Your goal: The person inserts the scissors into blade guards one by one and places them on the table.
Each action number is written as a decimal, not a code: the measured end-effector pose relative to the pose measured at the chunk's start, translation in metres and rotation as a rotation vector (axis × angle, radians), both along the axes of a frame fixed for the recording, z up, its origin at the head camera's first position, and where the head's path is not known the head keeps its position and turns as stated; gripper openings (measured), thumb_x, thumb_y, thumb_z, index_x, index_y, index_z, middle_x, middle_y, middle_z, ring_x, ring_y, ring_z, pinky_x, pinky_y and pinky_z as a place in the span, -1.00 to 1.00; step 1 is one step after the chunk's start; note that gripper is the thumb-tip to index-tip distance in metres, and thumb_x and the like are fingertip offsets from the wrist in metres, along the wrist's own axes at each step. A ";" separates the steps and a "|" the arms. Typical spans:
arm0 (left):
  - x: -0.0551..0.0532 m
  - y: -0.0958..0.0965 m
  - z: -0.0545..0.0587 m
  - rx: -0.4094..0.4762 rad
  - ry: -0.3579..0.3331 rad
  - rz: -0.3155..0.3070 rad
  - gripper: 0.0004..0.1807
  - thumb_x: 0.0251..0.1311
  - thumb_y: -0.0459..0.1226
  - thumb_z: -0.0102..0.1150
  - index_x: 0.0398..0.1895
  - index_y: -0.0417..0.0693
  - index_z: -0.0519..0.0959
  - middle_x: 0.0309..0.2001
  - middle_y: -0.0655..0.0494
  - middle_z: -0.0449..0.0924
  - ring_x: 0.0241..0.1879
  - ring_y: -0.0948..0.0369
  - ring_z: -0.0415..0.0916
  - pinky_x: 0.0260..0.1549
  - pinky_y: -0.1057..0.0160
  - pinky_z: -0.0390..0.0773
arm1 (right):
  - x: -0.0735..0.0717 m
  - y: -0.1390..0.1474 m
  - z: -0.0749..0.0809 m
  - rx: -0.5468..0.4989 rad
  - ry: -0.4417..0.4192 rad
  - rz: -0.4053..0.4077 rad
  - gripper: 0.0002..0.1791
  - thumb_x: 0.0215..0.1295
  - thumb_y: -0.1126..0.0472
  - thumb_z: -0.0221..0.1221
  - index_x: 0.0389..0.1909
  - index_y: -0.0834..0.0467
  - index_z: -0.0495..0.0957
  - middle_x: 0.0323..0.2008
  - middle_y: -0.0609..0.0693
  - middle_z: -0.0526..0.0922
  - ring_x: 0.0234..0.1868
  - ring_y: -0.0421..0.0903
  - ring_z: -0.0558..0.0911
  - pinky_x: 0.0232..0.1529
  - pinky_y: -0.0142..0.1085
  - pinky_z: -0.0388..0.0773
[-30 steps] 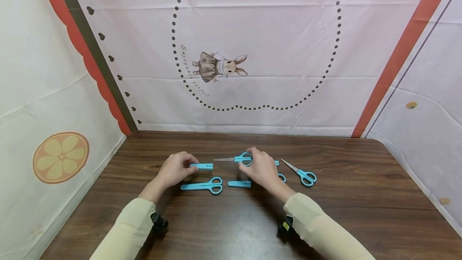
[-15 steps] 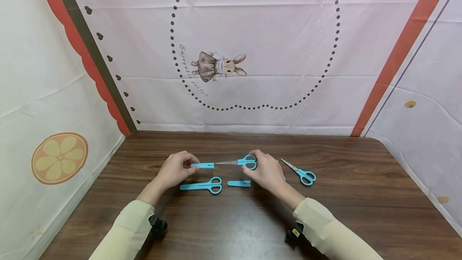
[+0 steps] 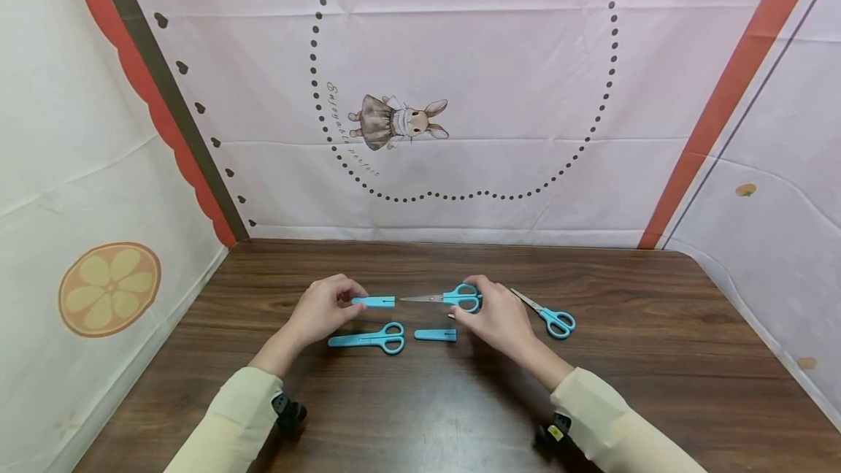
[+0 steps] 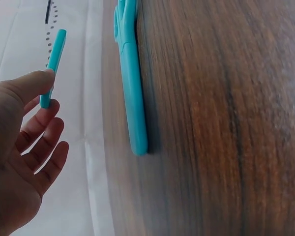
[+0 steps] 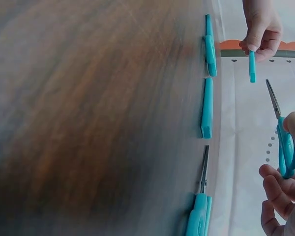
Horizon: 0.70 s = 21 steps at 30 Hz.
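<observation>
My left hand (image 3: pixel 323 306) pinches a turquoise scissors sheath (image 3: pixel 377 302) between thumb and fingers, raised off the table in the left wrist view. My right hand (image 3: pixel 496 314) holds a pair of scissors (image 3: pixel 463 298) by its turquoise handles. The closed blades point left at the sheath's end, with a small gap between tip and sheath. Below the left hand lies a sheathed pair of scissors (image 3: pixel 366 339); right of it is a loose sheath (image 3: pixel 435 335). Another pair of scissors (image 5: pixel 200 211) lies on the table under my right hand, mostly hidden in the head view.
Bare-bladed scissors (image 3: pixel 552 318) lie to the right of my right hand, tip toward the back left. The brown wooden table (image 3: pixel 420 414) ends at a printed white cloth (image 3: pixel 525 93) behind, and cloth hangs on both sides as well.
My right hand has moved right and slightly toward me with the scissors, bringing the blades level with the sheath. My left hand has shifted slightly right with the sheath.
</observation>
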State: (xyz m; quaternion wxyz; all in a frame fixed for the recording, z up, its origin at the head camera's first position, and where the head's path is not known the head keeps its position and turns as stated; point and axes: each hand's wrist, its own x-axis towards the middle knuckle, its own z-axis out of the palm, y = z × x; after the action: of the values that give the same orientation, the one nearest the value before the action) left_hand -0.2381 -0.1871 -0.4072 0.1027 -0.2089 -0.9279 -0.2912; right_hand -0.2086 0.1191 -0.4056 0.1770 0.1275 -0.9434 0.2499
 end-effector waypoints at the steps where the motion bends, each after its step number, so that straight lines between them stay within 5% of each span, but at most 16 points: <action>1: 0.000 0.000 0.000 0.003 0.000 0.001 -0.90 -0.01 -0.21 0.35 -0.39 0.14 0.64 -0.39 0.29 0.53 -0.36 0.32 0.43 -0.35 0.26 0.45 | 0.001 0.001 0.000 -0.001 0.006 0.001 -0.49 -0.01 -0.05 0.30 -0.03 0.07 0.50 -0.63 -0.17 0.43 -0.66 -0.25 0.31 -0.63 -0.37 0.23; 21: 0.008 0.014 0.001 0.019 0.012 -0.024 -0.91 0.03 -0.21 0.32 -0.38 0.17 0.62 -0.36 0.27 0.53 -0.33 0.31 0.43 -0.30 0.23 0.47 | 0.010 0.027 -0.004 -0.015 -0.010 -0.052 -0.49 -0.02 -0.03 0.30 -0.03 0.07 0.49 -0.65 -0.16 0.38 -0.63 -0.21 0.28 -0.62 -0.34 0.19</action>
State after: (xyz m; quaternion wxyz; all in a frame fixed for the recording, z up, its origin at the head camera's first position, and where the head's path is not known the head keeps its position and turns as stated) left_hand -0.2302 -0.1730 -0.4063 0.1068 -0.2208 -0.9219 -0.2999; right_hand -0.1981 0.1465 -0.4096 0.1800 0.1002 -0.9453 0.2529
